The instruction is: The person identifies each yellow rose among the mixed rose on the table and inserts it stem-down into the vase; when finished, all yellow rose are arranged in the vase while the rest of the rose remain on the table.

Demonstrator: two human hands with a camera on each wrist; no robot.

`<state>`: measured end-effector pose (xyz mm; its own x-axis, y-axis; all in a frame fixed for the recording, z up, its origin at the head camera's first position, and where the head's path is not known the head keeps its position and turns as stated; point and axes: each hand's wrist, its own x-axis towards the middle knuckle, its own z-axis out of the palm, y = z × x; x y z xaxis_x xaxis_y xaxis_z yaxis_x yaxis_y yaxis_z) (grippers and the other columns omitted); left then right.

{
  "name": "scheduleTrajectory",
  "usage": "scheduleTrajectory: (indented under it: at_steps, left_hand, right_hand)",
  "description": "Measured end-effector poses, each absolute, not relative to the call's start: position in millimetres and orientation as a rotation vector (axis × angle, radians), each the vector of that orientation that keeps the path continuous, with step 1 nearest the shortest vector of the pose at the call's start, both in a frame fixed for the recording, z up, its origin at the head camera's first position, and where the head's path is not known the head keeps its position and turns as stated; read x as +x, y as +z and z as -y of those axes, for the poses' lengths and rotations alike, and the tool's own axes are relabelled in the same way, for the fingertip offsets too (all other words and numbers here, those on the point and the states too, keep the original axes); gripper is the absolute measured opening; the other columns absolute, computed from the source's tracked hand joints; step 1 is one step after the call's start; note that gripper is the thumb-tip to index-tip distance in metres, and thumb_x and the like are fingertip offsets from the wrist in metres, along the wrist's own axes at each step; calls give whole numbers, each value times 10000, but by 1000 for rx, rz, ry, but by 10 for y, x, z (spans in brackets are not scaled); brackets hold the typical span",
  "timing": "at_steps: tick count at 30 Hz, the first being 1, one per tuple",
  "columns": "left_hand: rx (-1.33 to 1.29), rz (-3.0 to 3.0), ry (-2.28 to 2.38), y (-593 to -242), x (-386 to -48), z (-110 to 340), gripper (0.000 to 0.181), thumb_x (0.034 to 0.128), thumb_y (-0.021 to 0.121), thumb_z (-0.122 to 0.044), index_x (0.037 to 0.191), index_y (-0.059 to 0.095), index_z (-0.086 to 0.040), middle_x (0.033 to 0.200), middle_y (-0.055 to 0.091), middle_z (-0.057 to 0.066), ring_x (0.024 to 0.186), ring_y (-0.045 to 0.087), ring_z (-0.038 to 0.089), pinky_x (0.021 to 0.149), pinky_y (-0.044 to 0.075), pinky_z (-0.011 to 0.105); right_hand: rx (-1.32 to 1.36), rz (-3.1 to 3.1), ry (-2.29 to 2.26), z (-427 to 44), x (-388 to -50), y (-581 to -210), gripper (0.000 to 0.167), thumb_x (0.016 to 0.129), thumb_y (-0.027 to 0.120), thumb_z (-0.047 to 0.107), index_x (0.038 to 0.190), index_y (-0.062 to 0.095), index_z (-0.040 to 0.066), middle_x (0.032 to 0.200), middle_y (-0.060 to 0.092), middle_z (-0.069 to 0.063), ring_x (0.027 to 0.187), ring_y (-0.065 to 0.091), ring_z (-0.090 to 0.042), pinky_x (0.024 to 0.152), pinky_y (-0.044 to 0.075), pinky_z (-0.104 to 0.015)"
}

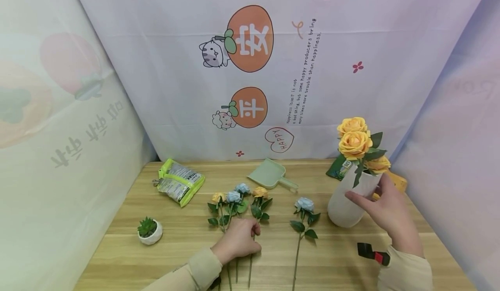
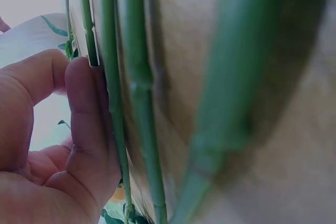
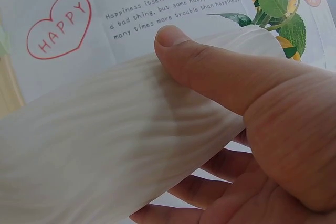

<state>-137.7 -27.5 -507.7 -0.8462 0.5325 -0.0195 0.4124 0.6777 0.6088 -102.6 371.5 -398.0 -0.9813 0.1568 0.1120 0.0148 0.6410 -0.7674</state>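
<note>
My right hand [image 1: 394,215] grips a white ribbed vase [image 1: 343,206] near its mouth, thumb in front and fingers behind; the vase leans to the right. Yellow roses [image 1: 354,145] with green leaves stand in it. My left hand [image 1: 240,239] is low over the stems of several roses lying on the table. Its thumb and fingertips pinch a thin green stem [image 2: 88,30], apparently that of the right-hand yellow rose [image 1: 260,192]. Beside it lie two blue roses [image 1: 233,196] and another yellow rose [image 1: 218,197]. A single blue rose [image 1: 304,204] lies between the hands.
On the wooden table [image 1: 129,265] are a green-edged packet [image 1: 180,182], a small potted succulent [image 1: 150,231] and a pale green dustpan [image 1: 268,173]. A dark green packet [image 1: 334,168] and a yellow object [image 1: 397,181] sit behind the vase. A black-and-red strap [image 1: 373,254] shows by the right sleeve.
</note>
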Motion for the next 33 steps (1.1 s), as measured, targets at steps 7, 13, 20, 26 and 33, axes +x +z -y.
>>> scheduleTrajectory:
  at_steps: [7,13,20,26,33]
  left_hand:
    - [801,-2683,948,-5088,-1383,288,240,692,812,-93,876,678,-167,711,547,-105,611,481,76,590,433,261]
    - [845,-2696,987,-5114,-1387,314,207,707,792,-80,868,704,-174,714,564,-143,623,507,33,597,471,257]
    - [758,-2684,1012,-5114,-1378,296,210,729,773,-3,857,717,-160,699,579,-145,620,538,25,602,477,229]
    - [757,-2695,1027,-5093,-1377,300,198,743,751,-11,867,711,-160,702,560,-115,603,488,48,573,438,239]
    - [788,-2731,980,-5094,-1379,283,126,775,782,-100,861,717,-163,702,550,-120,610,489,47,586,448,238]
  right_hand:
    - [-134,2695,1234,-3709,-1024,-3969,966,943,843,475,1560,300,-32,1493,456,-315,1405,410,-662,1028,425,-800]
    - [-126,2699,1217,-3709,-1032,-3965,1012,944,840,479,1610,263,-17,1521,445,-329,1393,421,-664,1019,432,-800]
    - [-126,2703,1203,-3708,-1033,-3959,1025,940,841,489,1626,260,-4,1538,440,-333,1382,435,-663,1001,448,-796]
    - [-144,2712,1202,-3704,-1026,-3951,1007,938,837,506,1593,285,-23,1517,451,-334,1384,431,-664,1006,446,-794]
    - [-155,2714,1205,-3699,-1018,-3951,985,935,837,513,1551,309,-46,1504,457,-344,1388,432,-659,1015,444,-794]
